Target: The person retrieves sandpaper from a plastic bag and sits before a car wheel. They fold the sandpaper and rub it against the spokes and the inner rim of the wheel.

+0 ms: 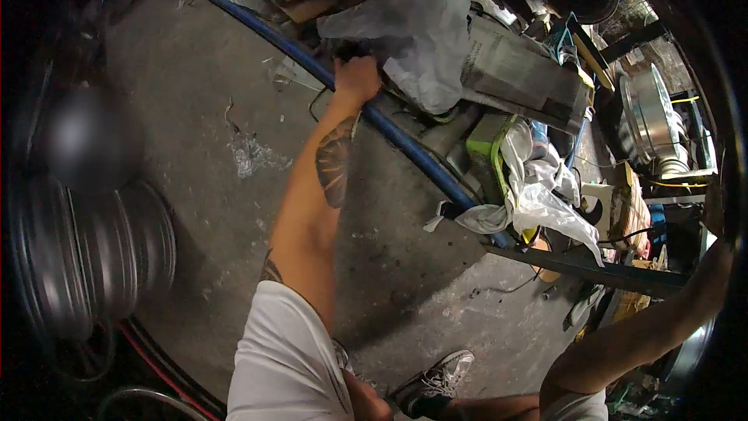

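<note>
My left hand (pixel 358 78) reaches over the blue metal bar (pixel 413 148), its fingers curled beside a translucent plastic bag (pixel 425 31). Something dark lies at the fingertips, too hidden to name. On the far right, my right forearm (pixel 647 335) stretches up beside the shelving, and its hand fades into the dark edge of the view, so its fingers cannot be made out.
Silver wheel rims (pixel 93 249) stand at the left; another rim (pixel 650 121) is at the right. A green container (pixel 487 148), white plastic scraps (pixel 549 214) and a grey panel (pixel 518 70) crowd the rack. My shoe (pixel 440 378) is on the concrete floor (pixel 195 109).
</note>
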A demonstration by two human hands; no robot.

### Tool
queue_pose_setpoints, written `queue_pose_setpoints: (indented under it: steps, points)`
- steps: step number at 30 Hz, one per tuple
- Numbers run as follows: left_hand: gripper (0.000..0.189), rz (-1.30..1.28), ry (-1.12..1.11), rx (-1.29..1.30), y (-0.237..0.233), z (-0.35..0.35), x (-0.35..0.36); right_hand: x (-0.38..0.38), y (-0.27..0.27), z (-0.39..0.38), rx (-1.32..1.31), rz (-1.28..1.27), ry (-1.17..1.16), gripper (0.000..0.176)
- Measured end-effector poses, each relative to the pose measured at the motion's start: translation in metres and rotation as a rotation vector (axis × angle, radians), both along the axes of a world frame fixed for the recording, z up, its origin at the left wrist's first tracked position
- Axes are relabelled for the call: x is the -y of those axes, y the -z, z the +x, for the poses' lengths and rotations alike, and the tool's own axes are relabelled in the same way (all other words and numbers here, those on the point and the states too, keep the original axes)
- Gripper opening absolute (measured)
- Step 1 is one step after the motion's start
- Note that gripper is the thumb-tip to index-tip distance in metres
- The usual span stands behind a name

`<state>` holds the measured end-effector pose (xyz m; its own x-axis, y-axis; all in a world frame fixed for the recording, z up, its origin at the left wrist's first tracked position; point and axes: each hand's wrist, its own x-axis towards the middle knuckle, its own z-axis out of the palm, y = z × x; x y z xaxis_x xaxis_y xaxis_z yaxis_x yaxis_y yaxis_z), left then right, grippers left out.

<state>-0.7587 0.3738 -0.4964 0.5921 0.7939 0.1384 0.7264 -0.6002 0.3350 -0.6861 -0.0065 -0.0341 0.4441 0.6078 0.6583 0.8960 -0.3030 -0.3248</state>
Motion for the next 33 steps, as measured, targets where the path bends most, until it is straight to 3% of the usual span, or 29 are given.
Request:
queue_pose_setpoints:
  steps: [1,4,5,7,10,13,16,21,24,27,31,33]
  points:
    - [0.029,0.02,-0.009,0.044,-0.004,-0.005,0.004,0.004,0.002,0.001,-0.034,0.006,0.081,0.014]
    - [0.042,0.002,0.101,0.529,-0.024,-0.052,0.018,0.022,0.018,0.05,0.321,0.122,0.46,0.016]
    - [0.043,-0.056,0.109,0.652,-0.031,-0.071,0.032,0.005,0.005,0.04,0.287,0.062,0.538,0.017]
    - [0.041,-0.3,0.083,0.856,-0.04,-0.107,0.062,0.001,-0.001,0.042,0.385,-0.008,0.42,0.017]
    - [0.032,-0.657,-0.009,1.02,-0.053,-0.154,0.089,0.004,0.011,0.05,0.553,0.047,-0.01,0.016]
    - [0.026,-0.639,0.007,1.057,-0.069,-0.166,0.097,-0.006,0.019,0.04,0.511,0.139,-0.071,0.015]
    - [0.023,-0.623,-0.001,1.037,-0.076,-0.171,0.098,0.003,0.004,0.065,0.748,0.038,-0.156,0.015]
    - [0.022,-0.613,0.047,1.026,-0.087,-0.17,0.115,0.004,0.004,0.06,0.84,-0.008,-0.148,0.016]
    - [0.017,-1.449,0.341,1.488,-0.09,-0.165,0.128,0.0,-0.001,0.078,0.97,0.018,-0.26,0.017]
    - [0.015,-2.059,0.55,1.708,-0.095,-0.152,0.147,0.002,0.0,0.074,1.023,0.008,-0.212,0.018]
    - [0.016,-2.141,0.679,1.626,-0.101,-0.141,0.158,-0.004,0.019,0.054,0.957,0.111,0.001,0.019]
    - [0.018,-2.181,0.722,1.623,-0.104,-0.138,0.161,-0.022,0.029,0.046,1.053,0.207,0.092,0.019]
